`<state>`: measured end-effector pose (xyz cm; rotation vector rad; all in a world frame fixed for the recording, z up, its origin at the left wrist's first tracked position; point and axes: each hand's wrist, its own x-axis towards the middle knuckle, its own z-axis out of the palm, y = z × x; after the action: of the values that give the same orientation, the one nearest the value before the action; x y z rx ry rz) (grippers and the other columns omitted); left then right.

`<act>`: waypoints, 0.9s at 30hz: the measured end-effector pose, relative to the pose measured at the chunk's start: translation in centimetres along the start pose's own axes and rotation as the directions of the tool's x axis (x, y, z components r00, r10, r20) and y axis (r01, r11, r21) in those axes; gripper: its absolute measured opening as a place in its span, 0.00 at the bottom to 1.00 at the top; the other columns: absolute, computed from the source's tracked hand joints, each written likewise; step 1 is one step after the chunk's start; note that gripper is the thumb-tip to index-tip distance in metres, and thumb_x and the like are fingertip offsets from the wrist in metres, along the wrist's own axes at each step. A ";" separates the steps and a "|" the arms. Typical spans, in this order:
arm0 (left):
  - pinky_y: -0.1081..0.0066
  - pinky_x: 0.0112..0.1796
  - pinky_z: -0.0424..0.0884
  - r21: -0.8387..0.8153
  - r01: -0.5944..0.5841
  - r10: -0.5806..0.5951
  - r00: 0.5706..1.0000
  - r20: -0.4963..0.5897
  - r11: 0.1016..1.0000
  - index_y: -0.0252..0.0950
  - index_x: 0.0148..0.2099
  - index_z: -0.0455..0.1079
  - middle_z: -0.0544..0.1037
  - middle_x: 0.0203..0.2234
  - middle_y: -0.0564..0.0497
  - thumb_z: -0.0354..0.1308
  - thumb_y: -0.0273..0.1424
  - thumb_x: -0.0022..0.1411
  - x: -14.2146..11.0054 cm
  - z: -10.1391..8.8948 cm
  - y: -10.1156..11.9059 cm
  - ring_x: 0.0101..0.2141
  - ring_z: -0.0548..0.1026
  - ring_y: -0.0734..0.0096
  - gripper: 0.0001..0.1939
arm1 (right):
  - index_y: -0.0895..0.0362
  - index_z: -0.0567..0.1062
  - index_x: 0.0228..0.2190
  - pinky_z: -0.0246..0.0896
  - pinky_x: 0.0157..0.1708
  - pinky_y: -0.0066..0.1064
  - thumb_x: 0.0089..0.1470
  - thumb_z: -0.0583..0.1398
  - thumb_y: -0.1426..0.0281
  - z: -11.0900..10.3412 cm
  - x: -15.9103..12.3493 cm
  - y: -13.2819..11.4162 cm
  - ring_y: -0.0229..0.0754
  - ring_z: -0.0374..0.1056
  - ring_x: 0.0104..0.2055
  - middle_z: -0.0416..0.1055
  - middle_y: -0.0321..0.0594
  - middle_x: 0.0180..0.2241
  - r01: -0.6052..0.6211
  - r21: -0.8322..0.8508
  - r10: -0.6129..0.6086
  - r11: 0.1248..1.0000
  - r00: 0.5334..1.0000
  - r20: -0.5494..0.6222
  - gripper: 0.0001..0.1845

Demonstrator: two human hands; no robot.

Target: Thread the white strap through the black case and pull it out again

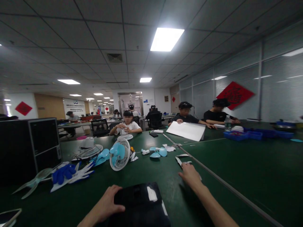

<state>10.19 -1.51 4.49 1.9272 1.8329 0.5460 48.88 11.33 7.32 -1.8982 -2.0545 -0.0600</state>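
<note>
My left hand (107,203) is closed on the left side of a flat black case (139,201), its thumb lying across the top. White patches show on the case's upper right and right side; its near end runs out of the picture. Further right, my right hand (191,176) reaches over the table with its fingers bent down at a bent white strip (178,161). The fingertips are partly hidden, and the strip appears to be between them. A light blue fan blade (163,152) lies beyond, left of the strip.
On the left are a white fan grille with blue blade (119,154), blue-and-white gloves (71,175) and a black computer case (46,142). A metal seam (224,186) crosses the green table (260,176). Blue trays (236,135) stand right. Co-workers sit opposite, one holding a white panel (187,130).
</note>
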 end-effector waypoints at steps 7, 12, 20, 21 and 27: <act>0.60 0.57 0.57 -0.015 -0.031 0.031 0.999 -0.014 0.999 0.32 0.61 0.62 0.65 0.57 0.39 0.63 0.47 0.46 0.2 0.3 -0.6 0.56 0.63 0.51 0.43 | 0.64 0.74 0.42 0.64 0.39 0.38 0.52 0.57 0.75 0.9 0.7 2.7 0.56 0.70 0.47 0.72 0.58 0.45 -0.136 -0.054 0.140 0.989 0.987 0.073 0.14; 0.57 0.58 0.56 -0.010 -0.032 0.032 0.999 -0.029 0.999 0.32 0.60 0.63 0.66 0.57 0.39 0.63 0.46 0.45 0.2 0.3 -0.3 0.57 0.62 0.50 0.42 | 0.64 0.75 0.40 0.62 0.39 0.35 0.55 0.51 0.77 1.3 1.0 2.8 0.52 0.72 0.46 0.73 0.57 0.43 -0.124 -0.054 0.128 0.991 0.990 0.067 0.15; 0.60 0.58 0.56 -0.013 -0.010 0.010 1.000 -0.010 1.000 0.31 0.60 0.62 0.65 0.58 0.39 0.63 0.44 0.46 -0.4 -0.1 0.5 0.57 0.62 0.52 0.41 | 0.63 0.75 0.37 0.61 0.35 0.34 0.53 0.51 0.79 1.8 1.5 3.4 0.53 0.73 0.43 0.75 0.55 0.42 -0.138 -0.023 0.138 0.990 0.990 0.005 0.15; 0.60 0.58 0.57 -0.017 -0.009 0.009 1.000 -0.009 1.000 0.31 0.61 0.62 0.65 0.58 0.39 0.63 0.44 0.47 -0.4 -0.1 0.6 0.57 0.63 0.52 0.41 | 0.63 0.76 0.36 0.61 0.35 0.34 0.53 0.50 0.80 1.8 1.5 3.5 0.52 0.73 0.43 0.75 0.54 0.41 -0.138 -0.017 0.138 0.990 0.990 -0.008 0.15; 0.59 0.58 0.57 -0.027 -0.019 0.019 1.000 -0.007 0.999 0.33 0.60 0.63 0.65 0.58 0.40 0.64 0.45 0.46 -0.4 -0.3 0.7 0.57 0.63 0.51 0.41 | 0.62 0.77 0.36 0.61 0.41 0.33 0.56 0.47 0.79 0.8 1.6 4.0 0.49 0.71 0.45 0.74 0.52 0.40 -0.104 0.036 0.108 0.994 0.976 -0.187 0.18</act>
<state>10.59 -1.93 5.12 1.9287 1.8040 0.5808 52.47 13.51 6.19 -1.9045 -1.8195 -0.1795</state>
